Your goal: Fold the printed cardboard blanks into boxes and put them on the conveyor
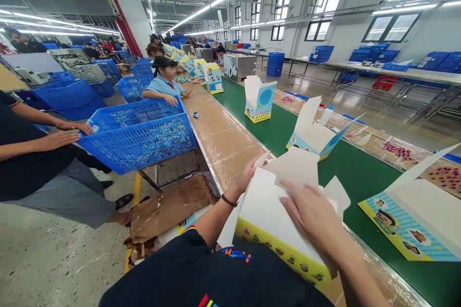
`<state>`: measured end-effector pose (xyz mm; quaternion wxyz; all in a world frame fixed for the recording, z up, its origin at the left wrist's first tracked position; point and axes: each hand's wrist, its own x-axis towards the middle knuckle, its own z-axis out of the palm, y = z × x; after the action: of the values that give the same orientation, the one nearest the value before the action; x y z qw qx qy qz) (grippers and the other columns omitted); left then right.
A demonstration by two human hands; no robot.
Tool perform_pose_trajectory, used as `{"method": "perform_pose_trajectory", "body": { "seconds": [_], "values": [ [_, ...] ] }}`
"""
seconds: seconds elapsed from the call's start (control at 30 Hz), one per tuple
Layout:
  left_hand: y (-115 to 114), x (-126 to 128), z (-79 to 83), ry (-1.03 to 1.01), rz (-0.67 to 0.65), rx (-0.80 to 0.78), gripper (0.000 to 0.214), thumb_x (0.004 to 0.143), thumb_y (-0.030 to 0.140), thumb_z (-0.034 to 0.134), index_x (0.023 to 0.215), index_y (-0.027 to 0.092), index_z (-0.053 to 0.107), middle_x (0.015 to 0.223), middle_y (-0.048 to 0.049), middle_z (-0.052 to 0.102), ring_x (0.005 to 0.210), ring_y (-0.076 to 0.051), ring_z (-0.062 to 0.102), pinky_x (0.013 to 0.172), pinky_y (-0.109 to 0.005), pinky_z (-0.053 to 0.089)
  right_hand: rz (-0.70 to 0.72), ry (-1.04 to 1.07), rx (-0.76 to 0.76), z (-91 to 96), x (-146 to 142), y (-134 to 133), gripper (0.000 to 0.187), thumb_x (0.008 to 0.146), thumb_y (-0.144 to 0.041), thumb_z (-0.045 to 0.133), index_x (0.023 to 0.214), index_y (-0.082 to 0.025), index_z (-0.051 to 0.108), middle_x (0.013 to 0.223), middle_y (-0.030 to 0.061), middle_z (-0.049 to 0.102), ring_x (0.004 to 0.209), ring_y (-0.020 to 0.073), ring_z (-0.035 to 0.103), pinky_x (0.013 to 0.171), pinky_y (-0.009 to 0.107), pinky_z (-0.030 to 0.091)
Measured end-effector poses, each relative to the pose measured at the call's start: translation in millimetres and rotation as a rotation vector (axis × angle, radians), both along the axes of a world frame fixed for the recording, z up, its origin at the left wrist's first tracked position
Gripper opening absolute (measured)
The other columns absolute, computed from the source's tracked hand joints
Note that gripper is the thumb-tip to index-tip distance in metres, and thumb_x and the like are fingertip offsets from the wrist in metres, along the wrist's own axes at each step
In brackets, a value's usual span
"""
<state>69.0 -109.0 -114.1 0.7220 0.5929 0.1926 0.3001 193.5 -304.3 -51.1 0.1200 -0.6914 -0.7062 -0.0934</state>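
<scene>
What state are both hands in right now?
Left hand: closed on the edge of a white-and-yellow cardboard box.
Right hand: open, flat against the same box.

Your right: a conveyor belt (363, 177) carrying cartons (259, 100)
Before you: a carton (277, 216), apparently at the belt's edge
Your left: a plastic crate (137, 144) beside the surface (219, 144)

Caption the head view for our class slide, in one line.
Left hand and right hand hold a white-and-yellow carton by a green conveyor.
</scene>
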Motion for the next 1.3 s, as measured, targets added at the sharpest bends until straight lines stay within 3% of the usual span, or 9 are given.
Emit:
{"method": "perform_pose_trajectory", "body": {
  "seconds": [0.13, 0.33, 0.6, 0.7, 0.8, 0.93, 1.07, 1.13, 1.3],
  "values": [
    [5.7, -13.2, -31.9, -0.042, 0.034, 0.001, 0.091, 0.061, 0.072, 0.082, 0.134, 0.019, 0.068, 0.128, -0.0129, 0.070, 0.120, -0.034, 0.063, 0.105, -0.043, 0.049, -0.179, 0.078, -0.604, -27.2, -18.9, 15.2, 0.047, 0.112, -0.028, 0.028, 0.106, -0.017, 0.073, 0.096, 0.0119, 0.079, 0.091, 0.0303, 0.077, 0.082, 0.039, 0.053],
    [-10.4, -31.5, -57.7, -0.059, -0.294, -0.093, 0.111, 0.055, 0.102, 0.061, 0.134, 0.024, 0.071, 0.153, -0.0166, 0.059, 0.151, -0.042, 0.042, 0.123, -0.054, 0.034, -0.081, 0.124, -0.753, -60.2, -43.1, 11.8, 0.042, 0.111, -0.029, 0.035, 0.111, -0.017, 0.076, 0.100, 0.0151, 0.079, 0.098, 0.0337, 0.077, 0.078, 0.035, 0.052],
    [-17.2, -37.6, -61.0, 0.453, -0.134, -0.102, 0.085, 0.045, 0.036, 0.100, 0.121, 0.017, 0.066, 0.117, -0.0118, 0.075, 0.115, -0.035, 0.068, 0.100, -0.049, 0.056, -0.134, 0.175, -0.707, -64.4, -61.8, 6.0, 0.041, 0.110, -0.029, 0.040, 0.106, -0.013, 0.078, 0.101, 0.0199, 0.077, 0.101, 0.0342, 0.075, 0.089, 0.042, 0.056],
    [-15.7, -43.9, -62.8, 0.479, -0.033, -0.155, 0.075, 0.044, 0.030, 0.097, 0.110, 0.017, 0.064, 0.105, -0.0086, 0.076, 0.103, -0.031, 0.070, 0.093, -0.045, 0.057, -0.033, 0.236, -0.527, -55.4, -62.1, -15.8, 0.030, 0.107, -0.026, 0.050, 0.111, -0.011, 0.075, 0.110, 0.0210, 0.075, 0.111, 0.0333, 0.071, 0.098, 0.047, 0.055],
    [-16.1, -50.8, -61.4, 0.442, -0.033, -0.227, 0.072, 0.048, 0.032, 0.095, 0.111, 0.018, 0.064, 0.105, -0.0074, 0.077, 0.094, -0.027, 0.072, 0.085, -0.040, 0.059, 0.193, 0.424, 0.088, -42.2, -44.2, -52.8, 0.026, 0.106, -0.020, 0.049, 0.119, -0.020, 0.072, 0.116, 0.0127, 0.074, 0.110, 0.0245, 0.070, 0.096, 0.041, 0.057],
    [-19.2, -52.7, -58.5, 0.427, -0.011, -0.284, 0.073, 0.049, 0.033, 0.094, 0.113, 0.017, 0.063, 0.102, -0.0073, 0.078, 0.090, -0.027, 0.074, 0.081, -0.041, 0.061, -0.211, 0.746, 0.687, -50.3, 0.8, -78.2, 0.027, 0.105, -0.031, 0.052, 0.127, -0.025, 0.066, 0.120, 0.0097, 0.072, 0.118, 0.0226, 0.067, 0.105, 0.044, 0.053],
    [-23.8, -47.2, -60.6, 0.407, -0.031, -0.263, 0.075, 0.050, 0.034, 0.092, 0.118, 0.018, 0.063, 0.105, -0.0085, 0.077, 0.097, -0.031, 0.073, 0.086, -0.045, 0.061, -0.407, 1.240, 0.265, -90.9, 20.8, -54.1, 0.102, 0.077, -0.065, 0.074, 0.159, -0.020, 0.036, 0.158, 0.0189, 0.048, 0.149, 0.0334, 0.044, 0.121, 0.056, 0.038],
    [-26.5, -45.0, -63.5, 0.350, -0.028, -0.223, 0.077, 0.053, 0.034, 0.091, 0.123, 0.020, 0.063, 0.115, -0.0096, 0.075, 0.106, -0.033, 0.072, 0.092, -0.047, 0.059, -0.389, 1.290, 0.065, -107.6, 12.6, -36.4, 0.113, 0.065, -0.060, 0.083, 0.160, -0.021, 0.037, 0.164, 0.0169, 0.040, 0.154, 0.0359, 0.035, 0.124, 0.057, 0.033],
    [-30.8, -49.9, -69.4, 0.150, 0.079, -0.013, 0.042, 0.064, 0.034, 0.084, 0.104, 0.023, 0.076, 0.124, -0.0074, 0.072, 0.126, -0.030, 0.062, 0.113, -0.046, 0.046, -0.320, 1.129, 0.310, -122.5, -11.5, -17.6, 0.039, 0.082, -0.038, 0.066, 0.118, -0.030, 0.073, 0.130, 0.0045, 0.071, 0.131, 0.0305, 0.058, 0.119, 0.053, 0.041]
  ]
}}
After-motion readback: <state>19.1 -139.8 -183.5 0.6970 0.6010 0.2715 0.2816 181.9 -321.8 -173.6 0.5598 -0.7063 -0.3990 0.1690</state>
